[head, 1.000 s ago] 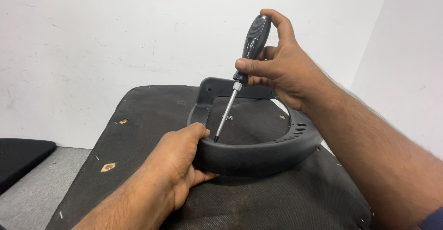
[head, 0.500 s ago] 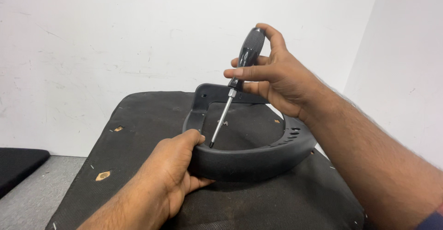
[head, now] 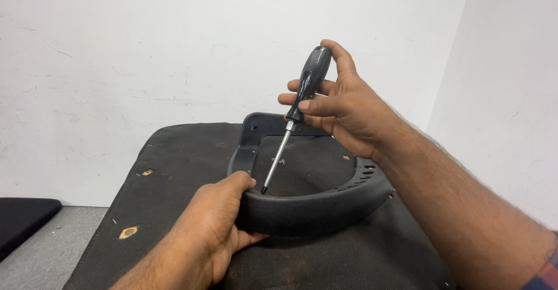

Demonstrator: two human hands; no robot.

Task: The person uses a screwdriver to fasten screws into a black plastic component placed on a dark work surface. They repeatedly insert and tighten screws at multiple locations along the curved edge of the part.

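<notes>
A curved black plastic armrest frame stands on a worn black seat cushion. My left hand grips the frame's near left bend and steadies it. My right hand is wrapped around the black handle of a screwdriver, held tilted. Its metal shaft points down and left, with the tip resting on the inner side of the frame just right of my left thumb.
The cushion has small torn spots along its left side. A white wall rises behind it and another at the right. Another black pad lies on the grey floor at the lower left.
The view has shifted slightly. My right hand has turned on the screwdriver handle and its fingers have regripped, while the tip stays at the same spot on the frame. My left hand keeps its hold.
</notes>
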